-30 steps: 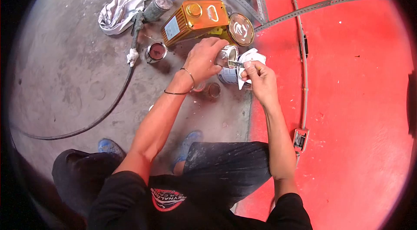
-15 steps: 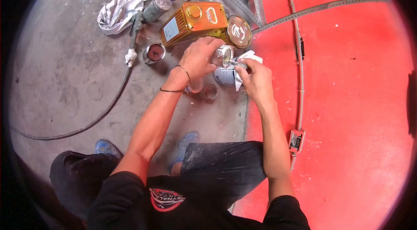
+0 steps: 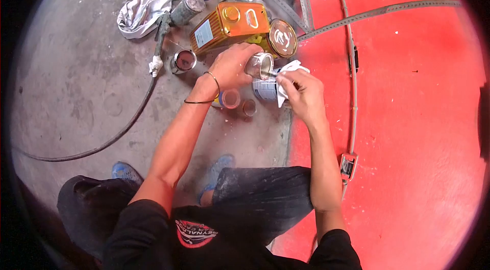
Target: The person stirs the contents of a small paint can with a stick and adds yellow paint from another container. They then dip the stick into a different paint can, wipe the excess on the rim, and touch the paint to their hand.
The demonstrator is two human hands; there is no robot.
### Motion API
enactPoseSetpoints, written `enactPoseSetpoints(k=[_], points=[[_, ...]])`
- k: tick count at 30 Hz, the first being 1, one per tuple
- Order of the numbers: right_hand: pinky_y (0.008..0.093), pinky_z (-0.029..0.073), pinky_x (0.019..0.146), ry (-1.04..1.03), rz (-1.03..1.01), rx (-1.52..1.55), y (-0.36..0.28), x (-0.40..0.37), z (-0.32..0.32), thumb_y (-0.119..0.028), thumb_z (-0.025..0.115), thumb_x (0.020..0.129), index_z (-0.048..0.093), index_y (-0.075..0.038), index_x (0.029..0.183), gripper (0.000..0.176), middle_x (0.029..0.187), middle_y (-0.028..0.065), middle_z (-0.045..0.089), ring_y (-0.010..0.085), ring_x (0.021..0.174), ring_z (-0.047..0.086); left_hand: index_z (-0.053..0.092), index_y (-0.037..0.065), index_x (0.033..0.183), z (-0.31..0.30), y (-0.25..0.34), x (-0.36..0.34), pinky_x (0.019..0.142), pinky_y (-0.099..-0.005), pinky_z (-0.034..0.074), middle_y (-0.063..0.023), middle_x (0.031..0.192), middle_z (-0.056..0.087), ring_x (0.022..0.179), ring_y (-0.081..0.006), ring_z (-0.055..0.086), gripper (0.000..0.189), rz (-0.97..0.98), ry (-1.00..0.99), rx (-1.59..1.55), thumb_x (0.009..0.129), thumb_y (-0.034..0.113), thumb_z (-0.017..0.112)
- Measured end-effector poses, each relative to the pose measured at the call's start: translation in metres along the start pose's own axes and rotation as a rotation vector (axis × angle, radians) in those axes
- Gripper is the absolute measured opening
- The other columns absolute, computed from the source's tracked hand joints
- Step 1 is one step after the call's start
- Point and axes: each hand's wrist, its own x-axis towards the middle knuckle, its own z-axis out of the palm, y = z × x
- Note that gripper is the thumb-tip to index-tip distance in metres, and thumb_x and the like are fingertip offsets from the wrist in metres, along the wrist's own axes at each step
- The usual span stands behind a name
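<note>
My left hand (image 3: 232,68) is wrapped round a clear jar (image 3: 259,65), tipped so its mouth faces right. My right hand (image 3: 305,95) pinches a thin stick-like tool (image 3: 272,73) whose far end is at the jar's mouth; its exact kind is too small to tell. Just below the jar stands a pale labelled can (image 3: 264,89), with a crumpled white cloth or paper (image 3: 292,67) over its right side, beside my right fingers. Close below my left hand are an open can (image 3: 230,98) and a small clear cup (image 3: 248,108).
An orange metal canister (image 3: 229,24) and a round lidded can (image 3: 282,38) stand beyond my hands. An open tin (image 3: 184,61) is to the left, near a black hose (image 3: 138,109). White rags (image 3: 140,15) and perforated metal bars (image 3: 352,16) lie farther off. Red flooring (image 3: 408,117) spans the right.
My right hand has shifted slightly right and down, and the thin tool's angle has changed. My left hand has moved slightly left, uncovering more of the open can below it.
</note>
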Motion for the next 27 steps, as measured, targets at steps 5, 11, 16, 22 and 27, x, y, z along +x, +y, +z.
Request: enactPoseSetpoints(k=[5, 11, 16, 22, 27], points=[[0.0449, 0.058, 0.081, 0.052, -0.052, -0.182, 0.006, -0.001, -0.001, -0.022, 0.080, 0.099, 0.083, -0.004, 0.107, 0.020, 0.102, 0.0189, 0.077, 0.0378, 0.090, 0.074, 0.062, 0.012, 0.146, 0.013, 0.008, 0.004, 0.114, -0.0478, 0.053, -0.0151, 0.140, 0.069, 0.134, -0.0398, 0.064, 0.076, 0.053, -0.003, -0.043, 0.073, 0.012, 0.085], [0.0324, 0.052, 0.063, -0.063, 0.352, 0.326, 0.044, -0.016, 0.003, -0.027, 0.078, 0.106, 0.081, 0.000, 0.105, 0.027, 0.077, -0.0009, 0.065, 0.0092, 0.071, 0.062, 0.061, 0.012, 0.147, 0.016, 0.005, 0.000, 0.115, -0.0480, 0.053, -0.0155, 0.143, 0.067, 0.135, -0.0401, 0.063, 0.076, 0.065, 0.063, -0.037, 0.075, 0.011, 0.084], [0.0263, 0.047, 0.054, 0.084, 0.531, 0.676, 0.057, -0.023, -0.018, -0.025, 0.073, 0.111, 0.078, -0.002, 0.113, 0.023, 0.079, -0.0013, 0.065, 0.0075, 0.066, 0.058, 0.061, 0.010, 0.149, 0.020, 0.004, 0.003, 0.115, -0.0471, 0.054, -0.0157, 0.143, 0.067, 0.135, -0.0398, 0.064, 0.077, 0.002, 0.145, -0.004, 0.075, 0.011, 0.084], [0.0266, 0.051, 0.065, 0.156, 0.524, 0.816, 0.074, -0.033, -0.028, -0.026, 0.072, 0.112, 0.078, -0.004, 0.112, 0.022, 0.082, -0.0003, 0.068, 0.0077, 0.073, 0.061, 0.059, 0.009, 0.151, 0.020, -0.002, 0.002, 0.116, -0.0443, 0.053, -0.0166, 0.145, 0.067, 0.135, -0.0377, 0.066, 0.079, -0.057, 0.195, -0.048, 0.077, 0.014, 0.087], [0.0265, 0.054, 0.079, 0.133, 0.508, 0.852, 0.078, -0.035, -0.036, -0.026, 0.074, 0.111, 0.077, -0.007, 0.118, 0.021, 0.092, -0.0019, 0.072, 0.0084, 0.082, 0.064, 0.057, 0.010, 0.152, 0.021, -0.009, -0.003, 0.114, -0.0443, 0.054, -0.0166, 0.144, 0.069, 0.134, -0.0374, 0.067, 0.082, -0.127, 0.183, -0.054, 0.077, 0.016, 0.088]])
